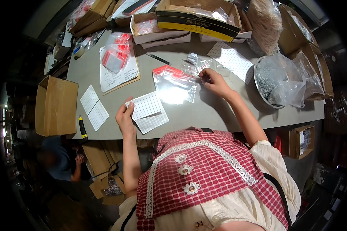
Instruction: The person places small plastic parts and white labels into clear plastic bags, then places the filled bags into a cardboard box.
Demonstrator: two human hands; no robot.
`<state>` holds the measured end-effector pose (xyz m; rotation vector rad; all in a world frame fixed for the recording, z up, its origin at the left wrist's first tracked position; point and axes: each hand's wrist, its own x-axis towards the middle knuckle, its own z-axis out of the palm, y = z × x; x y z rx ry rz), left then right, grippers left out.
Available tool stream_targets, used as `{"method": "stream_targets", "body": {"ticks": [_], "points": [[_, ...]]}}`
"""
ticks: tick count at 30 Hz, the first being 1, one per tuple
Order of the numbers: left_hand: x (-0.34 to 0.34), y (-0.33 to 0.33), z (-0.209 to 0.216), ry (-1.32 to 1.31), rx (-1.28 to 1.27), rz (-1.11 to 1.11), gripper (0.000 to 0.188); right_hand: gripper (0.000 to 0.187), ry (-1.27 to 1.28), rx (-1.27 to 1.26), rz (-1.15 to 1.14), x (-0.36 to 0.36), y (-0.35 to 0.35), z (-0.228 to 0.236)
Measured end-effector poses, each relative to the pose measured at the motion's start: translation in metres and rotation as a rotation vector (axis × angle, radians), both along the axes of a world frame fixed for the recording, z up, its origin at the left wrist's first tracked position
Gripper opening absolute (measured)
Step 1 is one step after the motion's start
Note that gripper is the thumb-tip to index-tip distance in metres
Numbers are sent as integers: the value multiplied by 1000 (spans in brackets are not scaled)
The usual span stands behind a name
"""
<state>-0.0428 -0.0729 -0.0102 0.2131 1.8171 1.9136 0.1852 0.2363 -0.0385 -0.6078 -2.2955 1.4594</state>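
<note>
My left hand [126, 118] pinches the left edge of a white dotted sheet [147, 105], thumb on top. A second sheet or folded part with a grid pattern [155, 123] shows beneath it. My right hand [215, 81] is closed, thumb and fingertips together, at the right end of some clear zip bags [173, 90] with red tops. What its fingers hold, if anything, is too small to make out. Just beyond it lie small clear packets [196, 66] with tiny parts inside.
At left are two dotted sheets [94, 107], a yellow-black utility knife [82, 127] and a cardboard box [57, 106]. More red-topped bags [117, 54] lie on a clipboard [120, 86]. A metal bowl of small hardware [266, 84] stands right; open boxes [198, 23] line the back.
</note>
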Motion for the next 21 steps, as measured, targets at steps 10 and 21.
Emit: {"method": "stream_targets", "body": {"ticks": [10, 21], "points": [[12, 43, 34, 117, -92, -427, 40, 25, 85, -216, -112, -7, 3, -34], [82, 182, 9, 1071, -144, -1397, 23, 32, 204, -782, -286, 24, 24, -27]]}}
